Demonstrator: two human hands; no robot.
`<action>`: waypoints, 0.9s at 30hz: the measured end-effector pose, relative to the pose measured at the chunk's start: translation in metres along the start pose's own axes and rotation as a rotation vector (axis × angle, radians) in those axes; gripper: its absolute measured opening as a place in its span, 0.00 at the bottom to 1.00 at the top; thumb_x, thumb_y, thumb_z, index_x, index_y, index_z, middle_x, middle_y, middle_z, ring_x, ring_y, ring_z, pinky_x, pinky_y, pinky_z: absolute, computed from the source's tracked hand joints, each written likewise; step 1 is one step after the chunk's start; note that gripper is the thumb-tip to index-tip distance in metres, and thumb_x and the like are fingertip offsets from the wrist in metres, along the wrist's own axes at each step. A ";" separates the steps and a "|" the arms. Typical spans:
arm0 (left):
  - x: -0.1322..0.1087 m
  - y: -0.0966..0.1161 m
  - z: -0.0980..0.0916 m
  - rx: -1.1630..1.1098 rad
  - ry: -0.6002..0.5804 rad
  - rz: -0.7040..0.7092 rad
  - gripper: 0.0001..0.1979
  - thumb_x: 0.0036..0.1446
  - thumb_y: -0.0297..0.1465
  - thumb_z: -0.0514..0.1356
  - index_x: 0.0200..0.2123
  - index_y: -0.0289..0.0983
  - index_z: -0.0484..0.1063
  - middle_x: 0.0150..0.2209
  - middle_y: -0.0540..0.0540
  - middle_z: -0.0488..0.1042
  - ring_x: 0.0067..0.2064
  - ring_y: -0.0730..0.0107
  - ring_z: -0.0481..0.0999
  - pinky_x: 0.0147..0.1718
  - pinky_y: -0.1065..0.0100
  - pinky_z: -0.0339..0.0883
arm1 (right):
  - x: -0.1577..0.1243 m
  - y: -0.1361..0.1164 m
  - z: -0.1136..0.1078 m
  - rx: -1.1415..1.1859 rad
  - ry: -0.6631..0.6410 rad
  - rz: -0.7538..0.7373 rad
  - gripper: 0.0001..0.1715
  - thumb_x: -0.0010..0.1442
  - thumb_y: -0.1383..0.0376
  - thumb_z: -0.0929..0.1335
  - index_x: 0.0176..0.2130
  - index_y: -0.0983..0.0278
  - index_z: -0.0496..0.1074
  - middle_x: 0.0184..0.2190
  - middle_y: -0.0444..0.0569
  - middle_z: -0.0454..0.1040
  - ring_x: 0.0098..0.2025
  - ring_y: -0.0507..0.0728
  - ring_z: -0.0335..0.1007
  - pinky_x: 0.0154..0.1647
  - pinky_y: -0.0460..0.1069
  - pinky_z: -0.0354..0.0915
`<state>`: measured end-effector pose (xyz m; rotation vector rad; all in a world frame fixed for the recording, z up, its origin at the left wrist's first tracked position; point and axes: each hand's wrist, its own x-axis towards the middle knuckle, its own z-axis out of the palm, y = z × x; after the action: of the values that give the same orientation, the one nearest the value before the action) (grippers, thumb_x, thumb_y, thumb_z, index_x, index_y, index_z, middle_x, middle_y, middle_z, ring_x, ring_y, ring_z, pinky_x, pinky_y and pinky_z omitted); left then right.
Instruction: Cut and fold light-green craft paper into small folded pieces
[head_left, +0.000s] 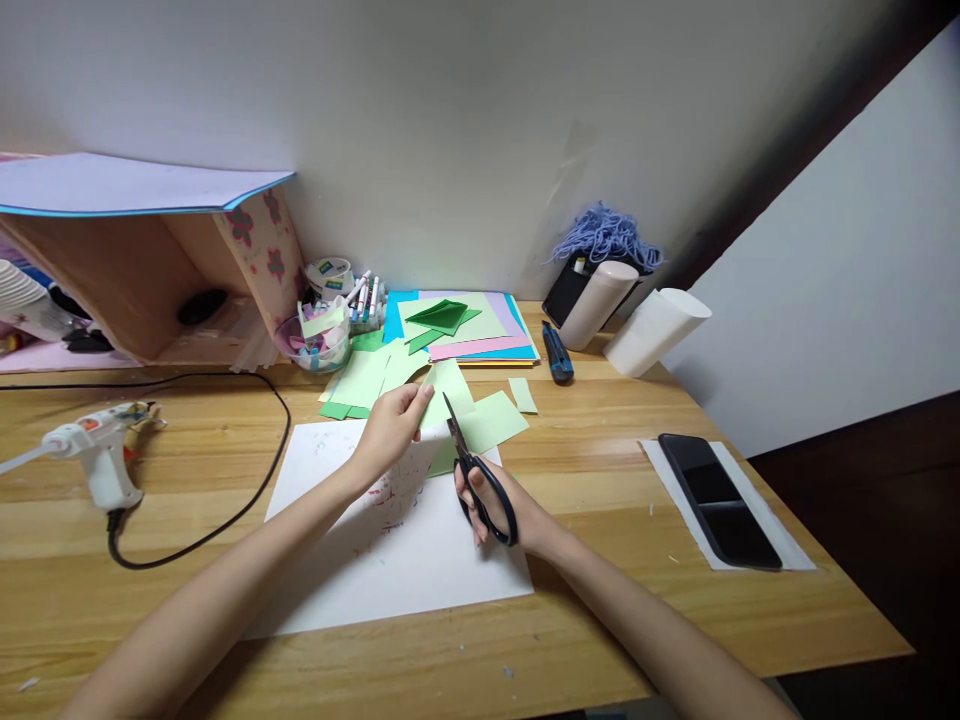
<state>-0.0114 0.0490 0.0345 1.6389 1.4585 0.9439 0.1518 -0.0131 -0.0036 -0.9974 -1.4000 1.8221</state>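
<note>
My left hand pinches a light green paper piece and holds it just above the desk. My right hand grips black-handled scissors, whose blades point up into the lower edge of that paper. Both hands work over a white sheet speckled with small scraps. More light green offcuts lie beside the scissors, and others sit behind my left hand.
A glue gun with a black cord lies at the left. Coloured paper stack, marker cup, scrap bowl, utility knife, two white cylinders and blue yarn line the back. A phone rests at right.
</note>
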 end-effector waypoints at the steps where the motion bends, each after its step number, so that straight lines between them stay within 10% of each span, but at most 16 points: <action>1: 0.000 0.000 0.000 0.001 -0.011 0.005 0.21 0.55 0.45 0.49 0.17 0.38 0.55 0.11 0.55 0.59 0.16 0.75 0.59 0.19 0.73 0.52 | 0.001 0.000 0.001 0.029 -0.002 0.008 0.34 0.47 0.35 0.58 0.30 0.63 0.57 0.17 0.34 0.52 0.11 0.44 0.54 0.12 0.43 0.61; 27: -0.003 0.000 0.006 -0.155 -0.109 -0.051 0.19 0.54 0.44 0.50 0.19 0.37 0.57 0.14 0.56 0.54 0.15 0.79 0.59 0.15 0.78 0.52 | 0.007 0.015 0.002 0.032 0.076 -0.062 0.29 0.51 0.40 0.59 0.31 0.63 0.59 0.20 0.35 0.54 0.12 0.44 0.58 0.11 0.42 0.62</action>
<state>-0.0060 0.0459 0.0311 1.5098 1.3147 0.9018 0.1462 -0.0114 -0.0189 -0.9861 -1.3374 1.7377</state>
